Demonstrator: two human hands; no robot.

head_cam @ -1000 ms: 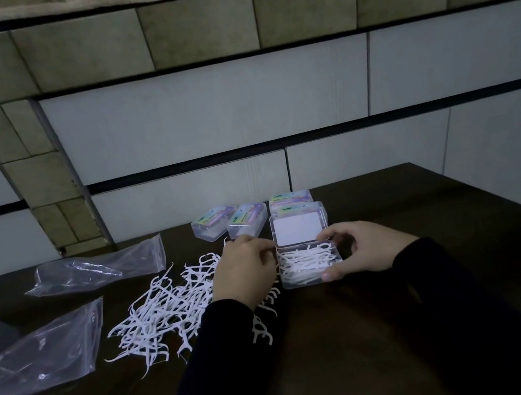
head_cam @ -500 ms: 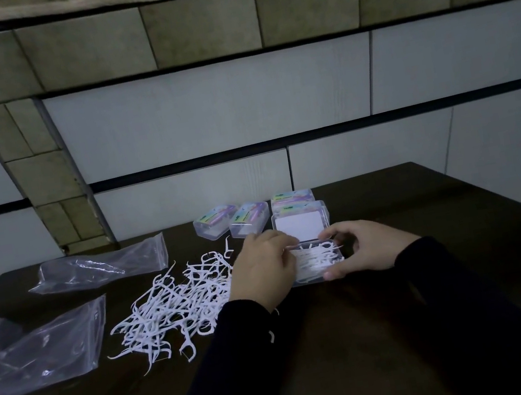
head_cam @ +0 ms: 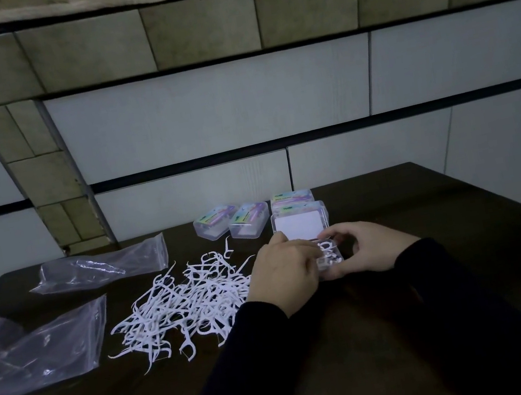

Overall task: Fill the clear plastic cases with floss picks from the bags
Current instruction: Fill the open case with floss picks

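Open case (head_cam: 328, 256) between both hands

Dark wooden table (head_cam: 467, 230); tiled wall (head_cam: 202, 113) behind.

White floss picks (head_cam: 187, 300) on dark brown table (head_cam: 467, 230); clear open case (head_cam: 302, 224) with white label; closed cases (head_cam: 216, 220) with rainbow pastel labels; clear bags (head_cam: 35, 348); black sleeves (head_cam: 445, 304); grey and beige wall tiles (head_cam: 212, 108)
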